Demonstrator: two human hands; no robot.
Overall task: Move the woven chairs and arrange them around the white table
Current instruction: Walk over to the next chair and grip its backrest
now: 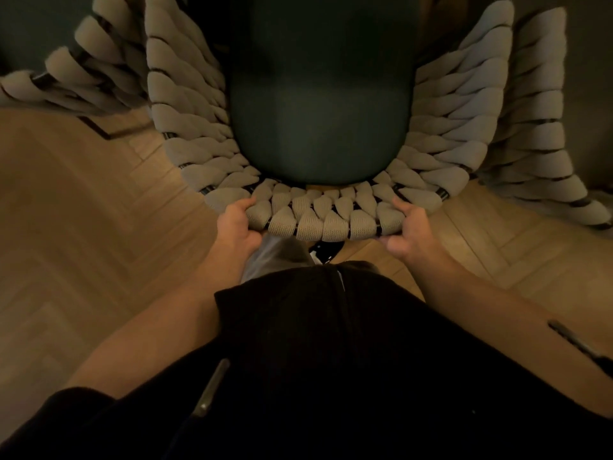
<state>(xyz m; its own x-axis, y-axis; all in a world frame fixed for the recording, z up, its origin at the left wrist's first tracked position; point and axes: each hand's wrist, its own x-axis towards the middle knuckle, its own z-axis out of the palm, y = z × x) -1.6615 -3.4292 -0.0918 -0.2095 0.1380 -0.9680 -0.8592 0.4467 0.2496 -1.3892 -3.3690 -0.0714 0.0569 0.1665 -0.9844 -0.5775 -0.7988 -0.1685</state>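
A woven chair (318,214) with thick beige rope strands and a dark green seat cushion (318,121) stands right in front of me, seen from above its curved back. My left hand (237,224) grips the top rim of the back on the left. My right hand (409,232) grips the same rim on the right. Two more woven chairs flank it: one at the upper left (76,68), one at the right (537,127). No white table is in view.
Herringbone wooden floor (83,210) spreads to the left and right of the chair. My dark shirt fills the lower part of the view. A black and white shoe (325,252) shows just under the chair's back rim.
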